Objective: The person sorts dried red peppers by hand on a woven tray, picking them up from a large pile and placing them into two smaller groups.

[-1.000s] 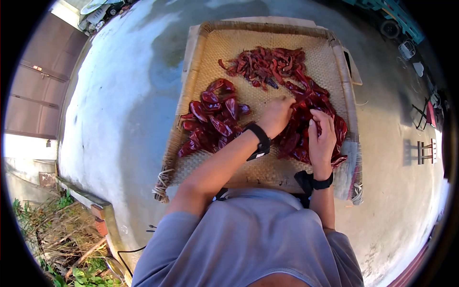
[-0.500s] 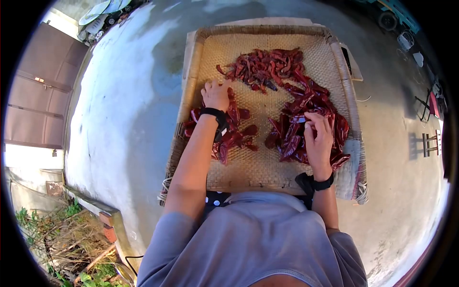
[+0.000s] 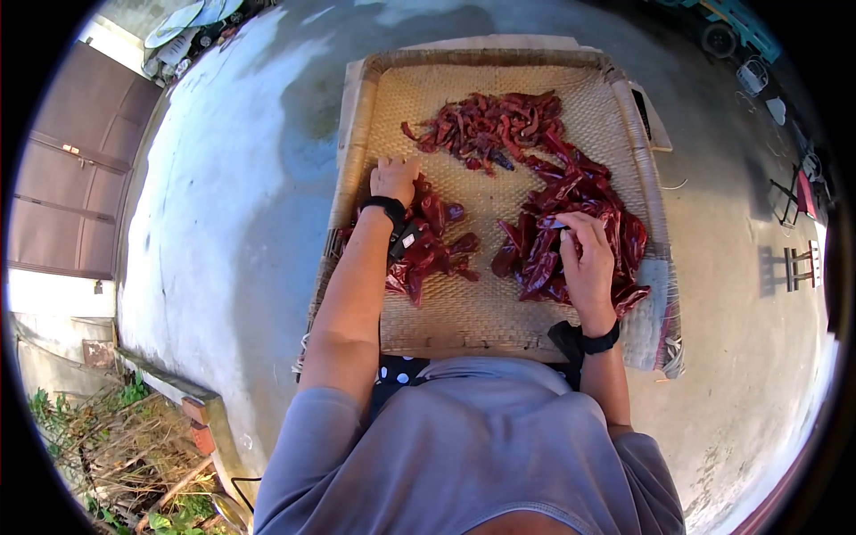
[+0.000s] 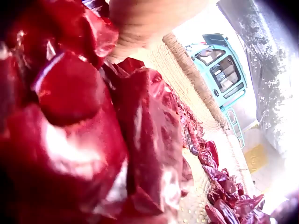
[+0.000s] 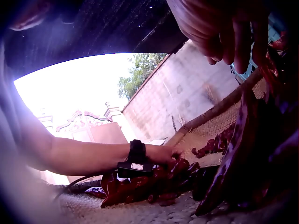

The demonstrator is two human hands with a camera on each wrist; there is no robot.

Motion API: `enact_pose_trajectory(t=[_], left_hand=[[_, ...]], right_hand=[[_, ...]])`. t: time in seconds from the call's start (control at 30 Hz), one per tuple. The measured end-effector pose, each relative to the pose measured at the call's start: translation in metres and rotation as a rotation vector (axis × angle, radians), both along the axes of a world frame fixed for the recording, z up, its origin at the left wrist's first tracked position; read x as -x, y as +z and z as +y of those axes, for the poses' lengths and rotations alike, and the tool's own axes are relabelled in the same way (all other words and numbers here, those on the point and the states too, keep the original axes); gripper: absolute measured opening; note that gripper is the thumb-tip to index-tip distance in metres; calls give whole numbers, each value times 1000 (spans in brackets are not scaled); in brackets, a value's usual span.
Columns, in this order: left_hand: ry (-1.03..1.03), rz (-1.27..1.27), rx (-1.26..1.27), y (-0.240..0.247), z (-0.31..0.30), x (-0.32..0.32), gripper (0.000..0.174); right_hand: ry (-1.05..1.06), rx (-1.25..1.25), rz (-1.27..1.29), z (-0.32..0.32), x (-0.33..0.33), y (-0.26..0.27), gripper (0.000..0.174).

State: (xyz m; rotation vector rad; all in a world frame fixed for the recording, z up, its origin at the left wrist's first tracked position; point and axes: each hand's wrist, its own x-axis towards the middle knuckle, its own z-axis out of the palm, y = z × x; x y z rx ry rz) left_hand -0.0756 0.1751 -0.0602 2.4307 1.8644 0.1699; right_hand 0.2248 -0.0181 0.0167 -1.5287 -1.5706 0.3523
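In the head view, my left hand [image 3: 394,180] is at the upper left of the left pile of glossy red peppers [image 3: 434,252]. Its fingertips are hidden, so a hold cannot be made out. My right hand [image 3: 588,272] hovers over the left side of the right pile [image 3: 539,267], fingers loosely bent, with nothing plainly held. Glossy peppers [image 4: 149,135] fill the left wrist view below part of the left hand [image 4: 149,21]. From the right wrist, the right hand's fingers [image 5: 242,44] hang near dark red peppers [image 5: 233,154]. Smaller, wrinkled peppers [image 3: 499,127] lie at the tray's far side.
A woven tray with a raised rim [image 3: 360,120] bears all the piles, and its mat shows between them. Concrete floor [image 3: 259,196] surrounds it. A small stool [image 3: 802,266] stands at the right, a teal vehicle [image 4: 222,70] beyond the far rim.
My left hand has moved from the right pile across to the left pile, its fingers now less spread than half a second ago. My right hand has stayed over the right pile, shifting slightly.
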Motion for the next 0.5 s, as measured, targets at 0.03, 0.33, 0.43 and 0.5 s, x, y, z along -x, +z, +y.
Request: enact_pose_trajectory(t=[0.03,0.33,0.43,0.5], left_hand=[[-34,-6,-35,-2,1,1,22],[-176,-279,-377,72,-23,-15,19],[-261,-400,-363,100,-60,-49,25],[-294,-538,-260,103,-91,-74,25]], right_hand=[[-4,10,4,0,-1,0,24],[38,-17,43,0,9,8,24],[105,7,158,3,21,11,32],[164,24,232,5,33,14,41]])
